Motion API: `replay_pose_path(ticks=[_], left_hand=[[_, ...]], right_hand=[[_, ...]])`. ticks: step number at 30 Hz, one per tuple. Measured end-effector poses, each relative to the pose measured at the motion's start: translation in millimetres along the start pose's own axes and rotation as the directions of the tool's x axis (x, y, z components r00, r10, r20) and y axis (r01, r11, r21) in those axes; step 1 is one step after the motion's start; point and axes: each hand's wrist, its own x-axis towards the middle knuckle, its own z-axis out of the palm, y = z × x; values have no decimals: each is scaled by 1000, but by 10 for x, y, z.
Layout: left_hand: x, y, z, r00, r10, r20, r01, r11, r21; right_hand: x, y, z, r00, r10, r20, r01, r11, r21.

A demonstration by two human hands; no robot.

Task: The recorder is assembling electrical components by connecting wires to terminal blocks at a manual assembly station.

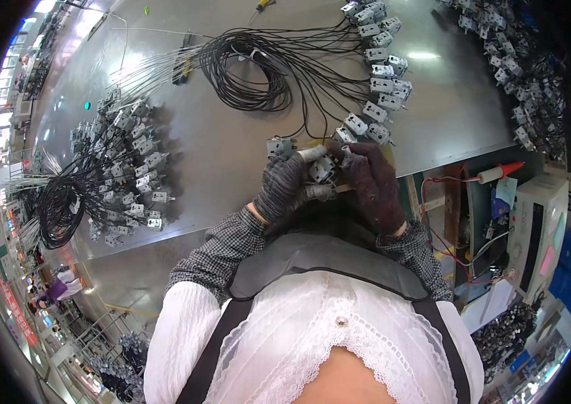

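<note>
At the table's near edge, my left hand (pixel 285 182), in a grey glove with pale wrapping on the thumb, is closed round a small metal latch box (pixel 321 170). My right hand (pixel 374 185), in a dark maroon glove, is closed close beside it; a small greyish piece shows at its fingertips, too small to name. Another latch box (pixel 279 147) lies just beyond my left hand. Past my hands, a coil of black cables (pixel 245 71) fans out to a row of similar latch boxes (pixel 381 86) on the right.
A second bundle of cabled latch boxes (pixel 124 168) lies at the left, and a heap of them (pixel 508 64) at the far right. Pliers (pixel 183 64) lie by the coil's bare wire ends. Right of the table (pixel 225 165) stand a red-tipped probe (pixel 501 172) and a pale instrument box (pixel 534 222).
</note>
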Motion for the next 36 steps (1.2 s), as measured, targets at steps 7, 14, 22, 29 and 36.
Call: replay_pose_path(ticks=[7,14,22,29,36], left_hand=[[116,23,233,941,116,-318,-140,989,-54],[464,80,-47,999,-15,-47,14,1000,-14],[706,129,-145,899,-234,370,12,858,514],[699,88,-51,923,-225,311,58,883,466],[704,154,-37,936,-196,293,26,868,495]], right_hand=[[-106,235,138,981,190,-32,-180,965,191],[-11,416,-116,980,109,169,-64,966,-250],[-78,-92,-167,994,107,17,-98,956,-278],[-240,-134,-7,1000,16,12,-11,935,-355],[-308,-84,140,973,-229,35,210,804,-557]])
